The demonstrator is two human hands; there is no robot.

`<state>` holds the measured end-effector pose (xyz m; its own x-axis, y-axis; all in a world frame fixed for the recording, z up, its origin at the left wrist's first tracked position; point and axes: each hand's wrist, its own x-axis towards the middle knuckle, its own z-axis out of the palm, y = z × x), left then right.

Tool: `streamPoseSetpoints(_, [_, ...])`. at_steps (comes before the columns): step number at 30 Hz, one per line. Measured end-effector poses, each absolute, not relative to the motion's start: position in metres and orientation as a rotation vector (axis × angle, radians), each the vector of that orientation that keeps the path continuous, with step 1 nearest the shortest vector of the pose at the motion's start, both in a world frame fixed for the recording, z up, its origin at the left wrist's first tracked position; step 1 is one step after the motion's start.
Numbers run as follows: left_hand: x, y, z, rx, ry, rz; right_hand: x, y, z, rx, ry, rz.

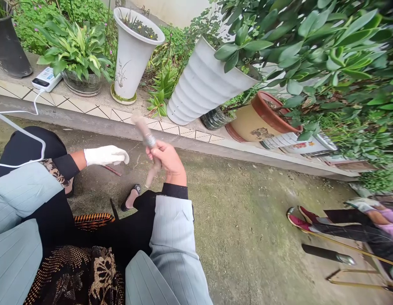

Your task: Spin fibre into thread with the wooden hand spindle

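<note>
My right hand point(167, 160), bare, is wrapped round the wooden handle of a tool point(148, 141) that points up and away, blurred by motion, with a metal collar near the hand. My left hand point(105, 155) wears a white glove and is held out to the left of the tool with its fingers curled; nothing shows in it. A thin reddish stick point(112, 170) lies on the concrete just below the gloved hand. I am seated, with my knees and a black shoe point(130, 198) below my hands.
A tiled ledge point(88, 111) ahead carries a tall white pot point(132, 51), a ribbed white pot point(202, 84), a terracotta pot point(259, 117), a glass bowl with a plant point(81, 81) and a white power bank point(46, 79) with a cable. Another person's shoes point(298, 219) and tools lie at right.
</note>
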<state>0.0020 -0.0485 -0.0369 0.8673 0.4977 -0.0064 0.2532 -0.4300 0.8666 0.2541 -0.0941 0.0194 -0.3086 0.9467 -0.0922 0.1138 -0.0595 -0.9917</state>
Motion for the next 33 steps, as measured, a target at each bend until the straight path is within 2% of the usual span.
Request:
streamPoseSetpoints(3, [0.004,-0.054,-0.03,2.221,0.524,0.17,0.261,-0.084,0.009,-1.537,-1.365,1.086])
streamPoseSetpoints(6, [0.003,-0.054,-0.022,2.4,0.518,0.145,0.255,-0.075,-0.008,-2.03,-1.636,0.824])
streamPoseSetpoints(8, [0.001,-0.051,-0.019,2.48,0.524,0.165,0.246,-0.072,-0.016,-2.208,-1.895,0.722])
streamPoseSetpoints(10, [-0.003,-0.046,-0.02,2.505,0.572,0.2,0.238,-0.072,-0.02,-2.264,-2.108,0.752])
streamPoseSetpoints(13, [-0.008,-0.036,-0.023,2.477,0.657,0.22,0.228,-0.076,-0.022,-2.181,-2.354,1.04])
streamPoseSetpoints(18, [-0.012,-0.03,-0.028,2.182,0.728,0.288,0.223,-0.088,-0.016,-1.428,-2.264,2.041])
streamPoseSetpoints(20, [-0.01,-0.032,-0.032,2.044,0.752,0.32,0.227,-0.092,-0.005,-1.166,-2.112,2.111])
streamPoseSetpoints(23, [-0.005,-0.038,-0.036,1.964,0.688,0.306,0.242,-0.096,0.013,-1.115,-1.777,1.789])
streamPoseSetpoints(27, [0.0,-0.046,-0.031,2.177,0.566,0.192,0.261,-0.089,0.016,-1.41,-1.418,1.18])
streamPoseSetpoints(31, [0.0,-0.05,-0.023,2.379,0.531,0.176,0.255,-0.077,-0.002,-2.034,-1.707,0.838])
streamPoseSetpoints(33, [-0.001,-0.049,-0.024,2.436,0.521,0.168,0.244,-0.075,-0.009,-2.226,-1.964,0.781])
